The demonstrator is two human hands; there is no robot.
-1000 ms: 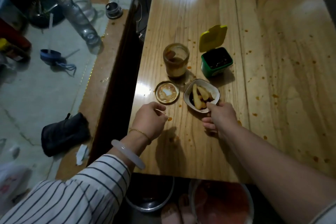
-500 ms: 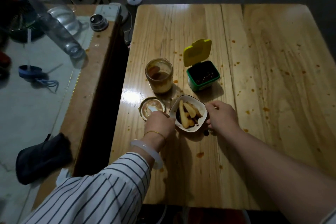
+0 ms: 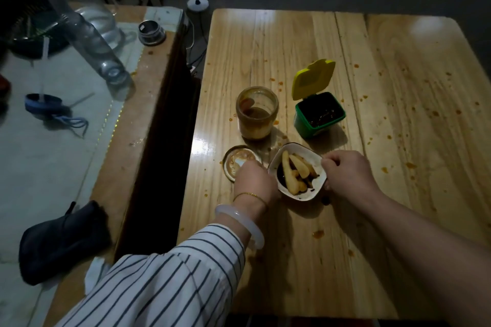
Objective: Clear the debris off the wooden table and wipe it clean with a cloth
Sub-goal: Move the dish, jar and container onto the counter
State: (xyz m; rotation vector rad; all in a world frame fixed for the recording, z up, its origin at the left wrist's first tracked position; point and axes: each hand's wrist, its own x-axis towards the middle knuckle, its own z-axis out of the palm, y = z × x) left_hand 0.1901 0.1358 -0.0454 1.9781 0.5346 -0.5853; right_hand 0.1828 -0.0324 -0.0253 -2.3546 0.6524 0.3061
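Note:
A small white bowl (image 3: 313,158) with pale food pieces and dark sauce sits near the middle of the wooden table (image 3: 398,194). My right hand (image 3: 345,175) grips the bowl's right rim, fingers curled. My left hand (image 3: 255,180) is curled at the bowl's left edge, partly over a round jar lid (image 3: 236,160); what it holds is hidden. Behind them stand an open glass jar (image 3: 256,113) smeared with sauce and a green tub (image 3: 318,115) with a raised yellow lid. Orange sauce spots dot the tabletop.
To the left, a second lower table (image 3: 66,141) carries a clear plastic bottle (image 3: 90,42), a small metal cup (image 3: 151,32), a blue strap and a dark pouch (image 3: 63,241). A dark gap separates the two tables. A white round object (image 3: 197,4) lies on the floor beyond.
My left hand moved forward from the table's front to the bowl's left edge, over the lid. My right hand shifted up the bowl's right rim. The view moved closer.

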